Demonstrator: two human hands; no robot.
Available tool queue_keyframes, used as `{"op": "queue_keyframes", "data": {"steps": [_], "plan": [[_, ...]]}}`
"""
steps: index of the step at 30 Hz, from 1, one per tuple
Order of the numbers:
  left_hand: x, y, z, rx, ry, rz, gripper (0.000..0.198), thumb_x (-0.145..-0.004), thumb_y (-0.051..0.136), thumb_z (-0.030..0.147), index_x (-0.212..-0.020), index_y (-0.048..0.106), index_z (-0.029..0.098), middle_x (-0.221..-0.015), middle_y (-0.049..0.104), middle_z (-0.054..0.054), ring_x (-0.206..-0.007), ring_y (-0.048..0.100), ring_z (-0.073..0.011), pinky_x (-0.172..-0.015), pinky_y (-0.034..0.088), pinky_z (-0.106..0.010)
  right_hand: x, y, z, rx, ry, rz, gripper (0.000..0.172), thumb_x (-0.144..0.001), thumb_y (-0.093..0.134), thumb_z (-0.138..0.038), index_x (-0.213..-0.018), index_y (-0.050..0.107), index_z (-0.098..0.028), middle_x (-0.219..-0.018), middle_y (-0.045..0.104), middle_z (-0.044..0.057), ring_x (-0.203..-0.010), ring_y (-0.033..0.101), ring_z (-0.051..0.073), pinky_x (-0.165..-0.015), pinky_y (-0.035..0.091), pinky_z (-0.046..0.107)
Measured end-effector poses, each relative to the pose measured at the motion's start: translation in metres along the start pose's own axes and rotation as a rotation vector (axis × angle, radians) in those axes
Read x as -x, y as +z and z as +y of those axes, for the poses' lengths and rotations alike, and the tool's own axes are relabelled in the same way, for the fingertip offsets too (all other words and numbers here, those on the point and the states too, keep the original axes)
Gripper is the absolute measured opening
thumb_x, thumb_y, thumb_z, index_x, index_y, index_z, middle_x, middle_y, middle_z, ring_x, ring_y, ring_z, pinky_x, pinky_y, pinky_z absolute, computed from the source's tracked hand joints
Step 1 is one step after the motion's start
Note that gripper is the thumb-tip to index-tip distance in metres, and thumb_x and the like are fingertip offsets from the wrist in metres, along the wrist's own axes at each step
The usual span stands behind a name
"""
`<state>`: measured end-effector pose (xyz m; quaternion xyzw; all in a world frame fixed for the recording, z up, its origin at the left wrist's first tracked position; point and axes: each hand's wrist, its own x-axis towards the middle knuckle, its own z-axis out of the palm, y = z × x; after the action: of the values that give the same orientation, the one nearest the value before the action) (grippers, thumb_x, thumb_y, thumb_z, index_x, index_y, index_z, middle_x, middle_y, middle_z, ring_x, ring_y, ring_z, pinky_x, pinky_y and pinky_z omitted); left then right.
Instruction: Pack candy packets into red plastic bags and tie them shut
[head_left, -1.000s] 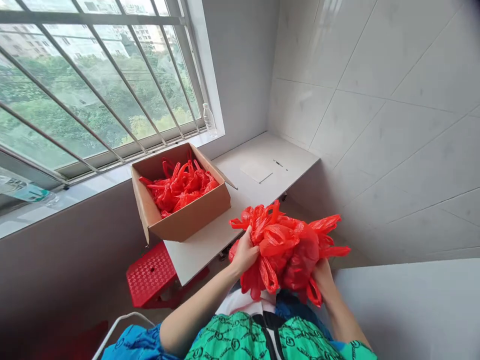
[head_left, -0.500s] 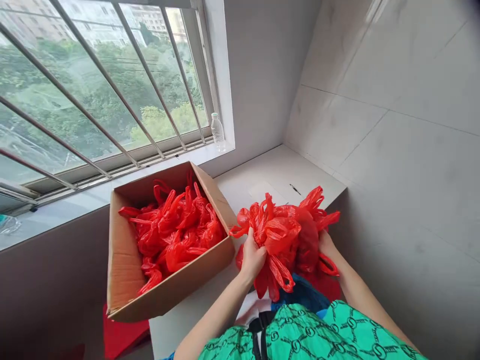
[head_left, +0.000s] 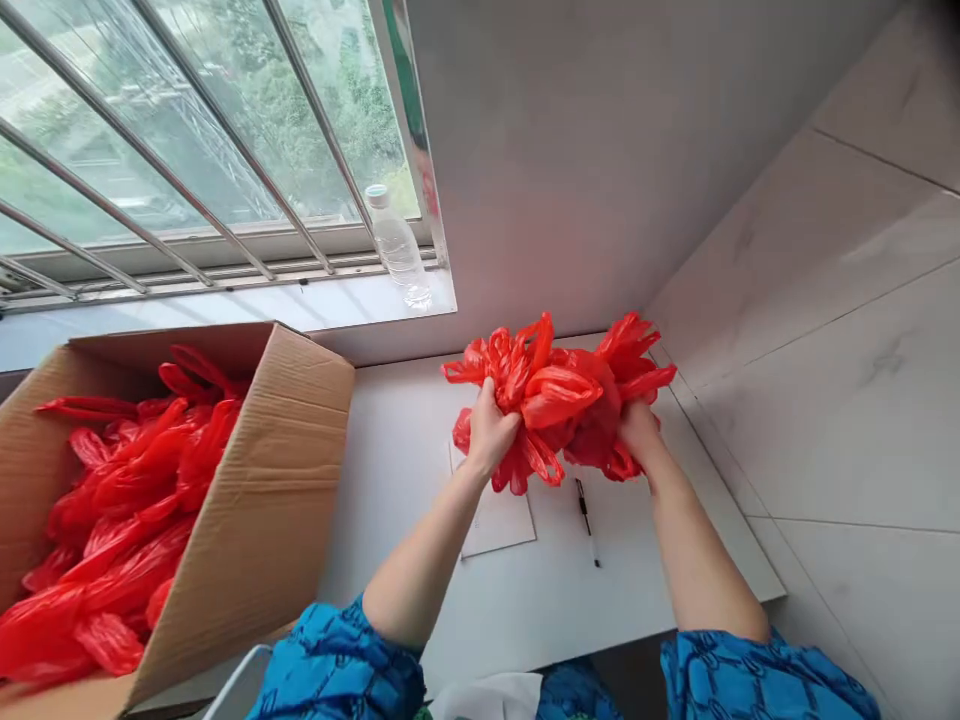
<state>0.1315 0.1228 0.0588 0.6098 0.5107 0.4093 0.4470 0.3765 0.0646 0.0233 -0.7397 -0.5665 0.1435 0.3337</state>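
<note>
We held red bags [head_left: 561,395] over table [head_left: 577,605], hiding its far right corner, contact with tabletop unclear; left hand [head_left: 493,430] gripped gathered plastic, right hand [head_left: 639,430] gripped bundle's right end, its fingertips hidden; contents we could not make out; cardboard box [head_left: 292,480] at table's left end, cut off by view's edge, held red plastic heap [head_left: 142,500]; bundle partly covered white sheet [head_left: 502,525]

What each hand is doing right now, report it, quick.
Left hand: closed, holding the left side of a bunch of thin red plastic bags.
Right hand: holding the bunch's right side, partly hidden by it.
</note>
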Motion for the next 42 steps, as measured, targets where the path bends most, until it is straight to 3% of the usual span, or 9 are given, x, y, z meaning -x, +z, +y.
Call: {"op": "queue_keyframes", "data": {"steps": [5, 10, 13, 16, 19, 24, 29, 35, 42], "plan": [[-0.071, 0.042, -0.008, -0.324, 0.057, 0.056, 0.047, -0.070, 0.063, 0.009, -0.114, 0.052, 0.022, -0.114, 0.059, -0.011, -0.107, 0.059, -0.0302, -0.088, 0.049, -0.041, -0.070, 0.009, 0.043, 0.091, 0.075, 0.043, 0.042, -0.076, 0.062, -0.039, -0.112, 0.068, -0.018, -0.113, 0.066, 0.021, -0.095, 0.066, 0.035, -0.072, 0.050, 0.040], [-0.077, 0.057, -0.046, -0.317, 0.095, -0.135, 0.095, -0.066, 0.070, 0.010, -0.151, 0.028, 0.022, -0.144, 0.041, -0.021, -0.138, 0.039, -0.0408, -0.104, 0.043, -0.055, -0.068, 0.043, 0.073, 0.169, 0.115, 0.087, 0.067, -0.078, 0.064, -0.052, -0.133, 0.055, -0.015, -0.118, 0.060, 0.022, -0.105, 0.061, 0.037, -0.079, 0.051, 0.046], [-0.049, 0.043, -0.062, -0.325, 0.206, -0.062, 0.090, -0.074, 0.068, 0.014, -0.153, 0.026, 0.025, -0.154, 0.029, -0.019, -0.148, 0.024, -0.0394, -0.113, 0.034, -0.058, -0.042, 0.045, 0.075, 0.261, -0.024, 0.237, 0.067, -0.089, 0.054, -0.056, -0.142, 0.047, -0.015, -0.134, 0.053, 0.024, -0.122, 0.052, 0.037, -0.090, 0.048, 0.050], [0.004, 0.011, -0.069, -0.347, 0.303, 0.016, 0.070, -0.084, 0.061, 0.017, -0.148, 0.036, 0.027, -0.153, 0.033, -0.014, -0.149, 0.026, -0.0324, -0.115, 0.034, -0.052, 0.004, 0.044, 0.069, 0.343, -0.201, 0.441, 0.054, -0.093, 0.053, -0.048, -0.137, 0.053, -0.016, -0.145, 0.046, 0.022, -0.131, 0.045, 0.037, -0.100, 0.041, 0.053], [0.071, -0.024, -0.084, -0.374, 0.320, -0.031, 0.052, -0.089, 0.056, 0.019, -0.139, 0.048, 0.028, -0.143, 0.046, -0.010, -0.133, 0.049, -0.0255, -0.105, 0.047, -0.041, 0.064, 0.054, 0.070, 0.290, -0.326, 0.536, 0.031, -0.094, 0.055, -0.036, -0.118, 0.064, -0.018, -0.120, 0.065, 0.016, -0.114, 0.059, 0.031, -0.098, 0.042, 0.047], [0.146, -0.065, -0.145, -0.369, 0.163, 0.002, 0.035, -0.090, 0.053, 0.024, -0.126, 0.058, 0.025, -0.116, 0.062, -0.006, -0.086, 0.065, -0.0152, -0.071, 0.054, -0.027, 0.129, 0.077, 0.082, 0.098, -0.390, 0.405, 0.024, -0.096, 0.051, -0.036, -0.098, 0.068, -0.020, -0.079, 0.068, 0.005, -0.071, 0.062, 0.019, -0.081, 0.047, 0.036], [0.168, -0.073, -0.188, -0.290, 0.090, 0.139, 0.030, -0.090, 0.052, 0.031, -0.116, 0.063, 0.022, -0.091, 0.066, -0.002, -0.064, 0.056, -0.0115, -0.064, 0.047, -0.025, 0.128, 0.069, 0.088, -0.118, -0.290, 0.381, 0.035, -0.098, 0.046, -0.045, -0.101, 0.070, -0.020, -0.075, 0.068, 0.003, -0.064, 0.062, 0.017, -0.069, 0.047, 0.029], [0.177, -0.068, -0.184, -0.336, 0.149, 0.196, 0.028, -0.086, 0.053, 0.031, -0.109, 0.066, 0.022, -0.082, 0.066, -0.001, -0.061, 0.055, -0.0122, -0.061, 0.043, -0.025, 0.117, 0.081, 0.100, -0.145, -0.229, 0.188, 0.050, -0.097, 0.037, -0.055, -0.093, 0.072, -0.018, -0.060, 0.065, 0.003, -0.060, 0.062, 0.019, -0.065, 0.042, 0.029], [0.178, -0.070, -0.188, -0.374, 0.151, 0.201, 0.026, -0.085, 0.052, 0.030, -0.104, 0.068, 0.020, -0.082, 0.068, -0.001, -0.064, 0.057, -0.0131, -0.064, 0.045, -0.025, 0.106, 0.089, 0.108, -0.170, -0.231, 0.126, 0.061, -0.096, 0.033, -0.065, -0.088, 0.072, -0.019, -0.061, 0.065, 0.004, -0.061, 0.062, 0.020, -0.063, 0.040, 0.029]]}}
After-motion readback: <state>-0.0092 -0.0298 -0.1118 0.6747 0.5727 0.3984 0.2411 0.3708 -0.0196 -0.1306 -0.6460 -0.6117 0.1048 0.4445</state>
